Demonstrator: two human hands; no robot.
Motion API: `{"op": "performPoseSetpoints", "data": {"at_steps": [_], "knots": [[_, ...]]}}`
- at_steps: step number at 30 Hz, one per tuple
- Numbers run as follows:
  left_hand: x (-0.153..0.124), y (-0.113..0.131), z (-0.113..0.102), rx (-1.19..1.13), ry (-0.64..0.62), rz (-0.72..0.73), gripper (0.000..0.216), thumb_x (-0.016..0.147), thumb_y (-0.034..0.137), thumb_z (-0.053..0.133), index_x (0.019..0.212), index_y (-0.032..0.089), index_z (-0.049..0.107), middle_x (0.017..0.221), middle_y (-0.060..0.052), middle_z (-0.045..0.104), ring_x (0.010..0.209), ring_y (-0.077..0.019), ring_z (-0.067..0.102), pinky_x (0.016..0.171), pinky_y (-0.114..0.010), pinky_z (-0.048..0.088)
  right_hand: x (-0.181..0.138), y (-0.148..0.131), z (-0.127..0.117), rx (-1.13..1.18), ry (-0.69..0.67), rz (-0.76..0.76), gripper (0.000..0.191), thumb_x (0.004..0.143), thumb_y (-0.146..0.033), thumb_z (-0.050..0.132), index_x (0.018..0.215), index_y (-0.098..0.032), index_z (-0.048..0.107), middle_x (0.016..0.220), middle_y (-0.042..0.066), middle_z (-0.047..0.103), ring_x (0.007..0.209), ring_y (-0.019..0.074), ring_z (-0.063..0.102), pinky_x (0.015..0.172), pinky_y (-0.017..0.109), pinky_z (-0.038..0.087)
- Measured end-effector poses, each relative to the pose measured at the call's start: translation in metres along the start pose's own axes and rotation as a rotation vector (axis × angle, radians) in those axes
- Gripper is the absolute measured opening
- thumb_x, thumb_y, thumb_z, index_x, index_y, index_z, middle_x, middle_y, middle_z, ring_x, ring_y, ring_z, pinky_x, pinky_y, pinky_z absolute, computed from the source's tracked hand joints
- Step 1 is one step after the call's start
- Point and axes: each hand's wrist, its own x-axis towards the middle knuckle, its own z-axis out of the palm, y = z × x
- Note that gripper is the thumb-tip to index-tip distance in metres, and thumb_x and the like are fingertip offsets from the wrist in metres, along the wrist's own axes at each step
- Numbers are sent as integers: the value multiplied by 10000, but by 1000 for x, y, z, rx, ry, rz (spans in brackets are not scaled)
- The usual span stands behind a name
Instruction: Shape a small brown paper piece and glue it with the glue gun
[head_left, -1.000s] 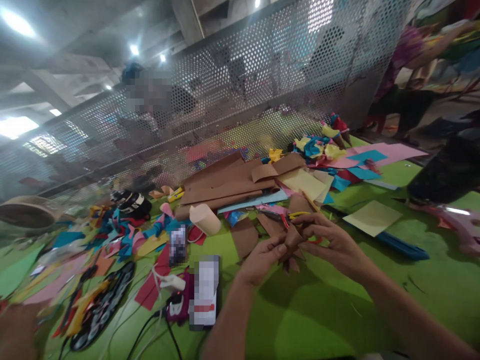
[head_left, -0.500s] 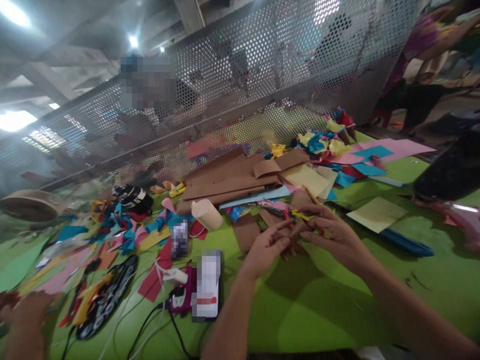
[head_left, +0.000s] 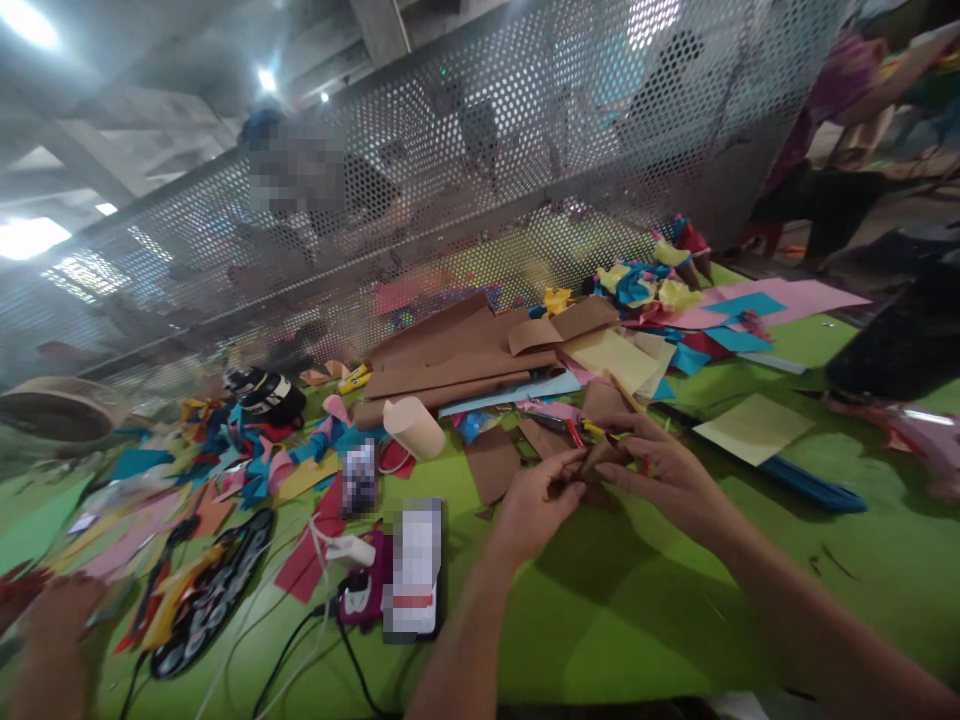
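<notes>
Between my two hands is a small piece of brown paper, curled or folded. My left hand has its thumb and fingers closed at the paper's left edge. On the other side my right hand pinches it with thumb and fingers. Part of the paper is hidden behind the fingers. Just beyond, scissors with red handles and something yellow lie among paper scraps. A flat brown paper square rests on the green table left of my hands.
A blue cutter knife lies right, partly under a pale yellow sheet. Phone, cables and a paper roll are left. Brown sheets lie behind, before a perforated metal screen. Another person's hand is far left.
My left hand has moved slightly right and its fingers have closed in on the brown paper. The right hand stays nearly in place. The other person's hand at far left has shifted slightly.
</notes>
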Motion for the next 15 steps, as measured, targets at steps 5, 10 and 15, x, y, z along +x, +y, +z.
{"op": "performPoseSetpoints", "data": {"at_steps": [5, 10, 15], "knots": [[0, 0, 0, 64, 20, 13, 490, 898, 210, 612, 1388, 202, 626, 1066, -75, 747, 926, -197, 674, 872, -311, 555, 0, -5, 1, 40, -35, 3, 324, 828, -587, 732, 807, -282, 839, 1246, 125, 665, 1238, 349, 605, 1053, 467, 492], [-2, 10, -1, 51, 9, -25, 511, 869, 203, 611, 1379, 205, 630, 981, -61, 722, 867, -184, 645, 812, -289, 528, 1, -5, 1, 62, -45, 40, 361, 826, -606, 725, 753, -268, 830, 1219, 139, 681, 1270, 366, 584, 1036, 471, 501], [-2, 20, -10, -35, 10, -77, 421, 908, 335, 571, 1284, 169, 664, 942, -60, 687, 762, -160, 597, 739, -277, 492, 1, 4, -1, 41, 35, 48, 262, 854, -520, 715, 819, -290, 835, 1159, 105, 686, 1289, 341, 561, 1042, 466, 487]]}}
